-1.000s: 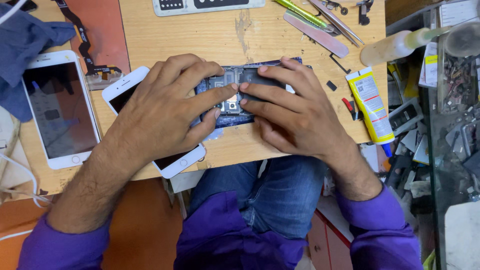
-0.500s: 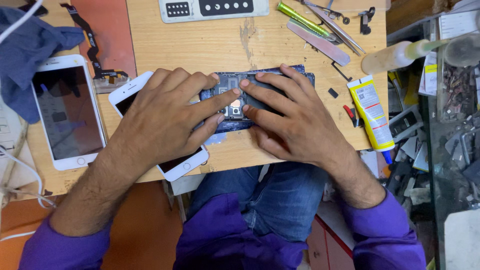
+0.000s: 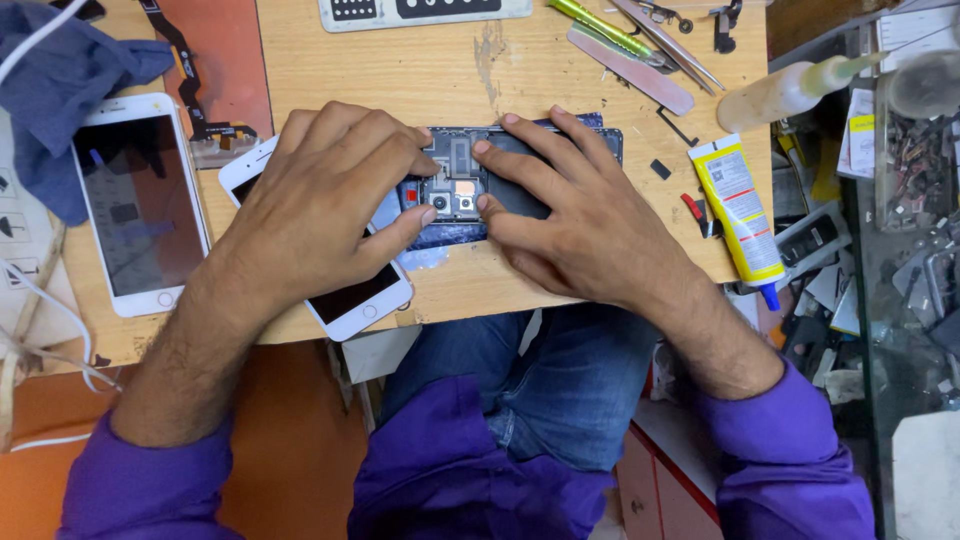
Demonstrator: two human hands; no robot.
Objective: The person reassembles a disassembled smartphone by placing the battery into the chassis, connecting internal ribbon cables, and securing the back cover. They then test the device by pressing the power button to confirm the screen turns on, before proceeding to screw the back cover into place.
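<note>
An opened dark phone (image 3: 455, 187) with bare circuit board and camera modules lies on the wooden worktop (image 3: 400, 70). My left hand (image 3: 320, 205) rests over its left end, thumb and fingertips pressing on the board. My right hand (image 3: 575, 215) lies flat on its right half, fingers spread along the top edge, thumb near the cameras. A white phone (image 3: 350, 300) lies partly under my left hand.
A second white phone (image 3: 135, 205) lies at the left beside a blue cloth (image 3: 60, 70). A yellow glue tube (image 3: 738, 205), tweezers and pry tools (image 3: 640, 45), a squeeze bottle (image 3: 790, 90) and a keypad panel (image 3: 420, 10) lie around. Parts clutter fills the right side.
Both hands stayed on the opened phone; the fingers shifted slightly, uncovering more of the circuit board. The view has tilted a little.
</note>
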